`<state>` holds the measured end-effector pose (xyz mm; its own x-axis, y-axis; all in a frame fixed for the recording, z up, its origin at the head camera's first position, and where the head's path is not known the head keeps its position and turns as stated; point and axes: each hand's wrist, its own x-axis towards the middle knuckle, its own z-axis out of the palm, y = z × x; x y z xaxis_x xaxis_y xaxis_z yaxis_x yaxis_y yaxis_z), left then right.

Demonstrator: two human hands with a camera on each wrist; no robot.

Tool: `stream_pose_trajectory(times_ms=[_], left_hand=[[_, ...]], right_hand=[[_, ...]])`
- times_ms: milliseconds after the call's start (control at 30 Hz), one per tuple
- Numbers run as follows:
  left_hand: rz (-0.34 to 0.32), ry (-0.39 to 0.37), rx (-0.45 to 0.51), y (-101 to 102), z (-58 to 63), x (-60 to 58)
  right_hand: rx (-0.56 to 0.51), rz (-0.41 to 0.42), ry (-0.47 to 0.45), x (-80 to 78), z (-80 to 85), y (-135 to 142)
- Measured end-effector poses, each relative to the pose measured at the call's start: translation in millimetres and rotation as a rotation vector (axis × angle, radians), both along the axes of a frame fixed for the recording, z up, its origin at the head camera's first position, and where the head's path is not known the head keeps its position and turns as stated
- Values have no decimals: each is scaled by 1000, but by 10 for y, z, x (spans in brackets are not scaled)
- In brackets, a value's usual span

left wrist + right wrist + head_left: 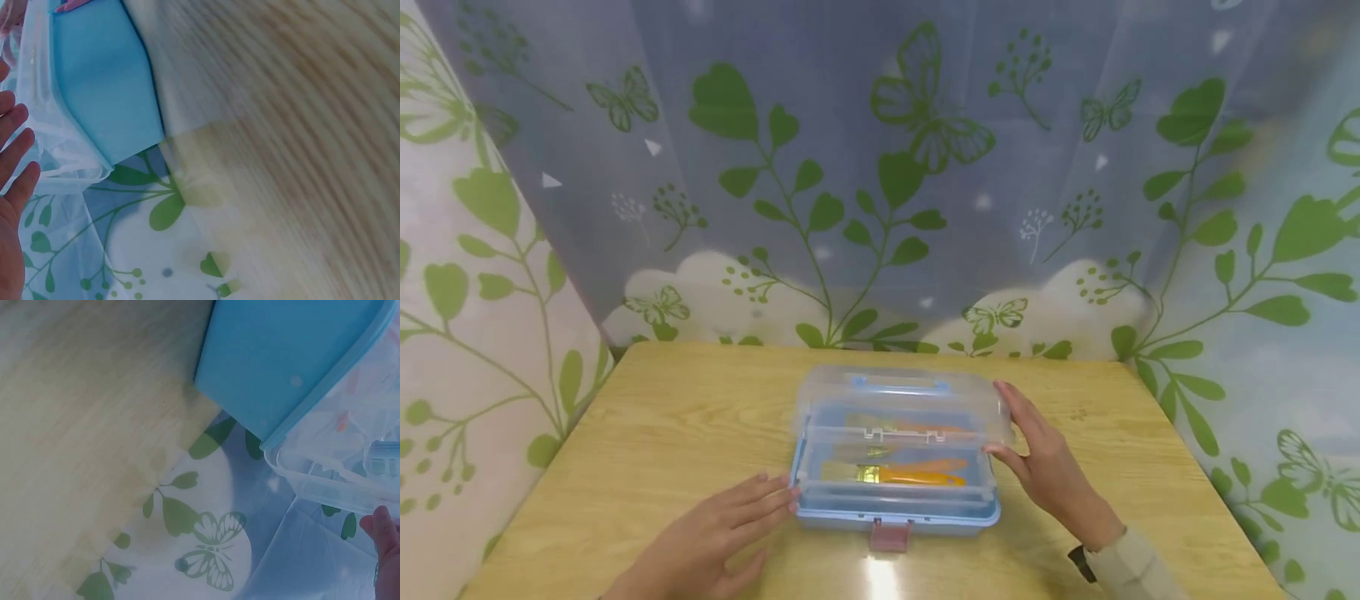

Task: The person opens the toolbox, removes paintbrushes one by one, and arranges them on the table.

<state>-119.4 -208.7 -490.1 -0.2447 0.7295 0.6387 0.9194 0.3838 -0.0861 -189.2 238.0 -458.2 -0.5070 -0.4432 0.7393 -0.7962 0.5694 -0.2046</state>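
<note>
A blue toolbox point(820, 523) sits on the table with its clear lid point(992, 408) raised and tilted back. Through the clear plastic a paintbrush point(925, 477) with an orange handle, pale bristles and a gold-coloured ferrule shows, with more orange handles behind it. My right hand point(1056, 467) holds the lid's right end, thumb toward the near edge and fingers farther back; in the right wrist view only its fingertips show at the rim. My left hand point(718, 533) rests its extended fingertips against the box's left side. A pinkish latch point(890, 536) hangs at the front.
The wooden table point(700, 408) runs back to a leaf-and-butterfly patterned curtain point(820, 167), with similar printed cloth on both sides. A blue carrying handle point(901, 384) is fixed on the lid's top. A dark band point(1081, 563) circles my right wrist.
</note>
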Motion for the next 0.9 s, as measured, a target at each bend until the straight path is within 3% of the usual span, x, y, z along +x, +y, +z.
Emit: stream_pose_trajectory(times_ms=[233,600,900], left_hand=[[-5,-37,-23,-1,-49,-13],[-47,-29,-32,-17,-91,-39],[11,-53,-122,-29,-131,-41]], right_hand=[[12,-21,-56,-119,68,35],[-19,6,-14,-292,63,56],[-65,36,-31,-447,53,70]])
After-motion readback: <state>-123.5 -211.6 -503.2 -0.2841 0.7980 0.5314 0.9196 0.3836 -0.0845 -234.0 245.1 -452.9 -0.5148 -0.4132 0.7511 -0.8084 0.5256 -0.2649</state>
